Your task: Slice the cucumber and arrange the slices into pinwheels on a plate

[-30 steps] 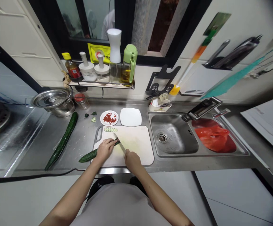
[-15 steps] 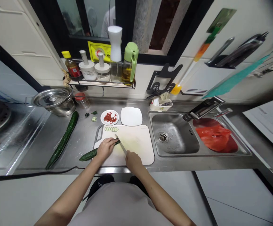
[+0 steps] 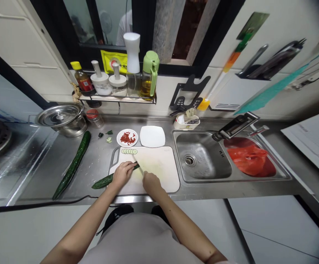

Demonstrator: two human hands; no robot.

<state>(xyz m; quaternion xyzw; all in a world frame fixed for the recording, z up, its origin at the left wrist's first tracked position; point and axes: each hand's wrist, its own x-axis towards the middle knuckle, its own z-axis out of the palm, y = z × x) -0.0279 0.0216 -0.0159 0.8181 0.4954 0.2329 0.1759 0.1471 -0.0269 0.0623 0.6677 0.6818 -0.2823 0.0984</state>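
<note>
My left hand (image 3: pixel 123 173) is closed over a dark green cucumber (image 3: pixel 103 182) lying slantwise on the white cutting board (image 3: pixel 165 172); its left end sticks out past the board's edge. In my right hand (image 3: pixel 151 183) is the handle of a knife (image 3: pixel 138 164), its blade against the cucumber's right end beside my left fingertips. A row of several overlapping cucumber slices (image 3: pixel 129 151) lies near the board's far left corner. Behind the board are a round plate of chopped red pieces (image 3: pixel 127 138) and a bare white square plate (image 3: pixel 152 136).
A second, whole cucumber (image 3: pixel 73 165) lies on the steel counter at left, near a lidded pot (image 3: pixel 62 119). Small cucumber scraps (image 3: pixel 109 139) lie behind the board. A double sink (image 3: pixel 203 157) is at right, with a red plastic bag (image 3: pixel 247 159). Bottles stand on a wall rack (image 3: pixel 118 98).
My right hand and the knife have shifted slightly left and forward along the cucumber. My left hand keeps its hold; the whole view has moved a little.
</note>
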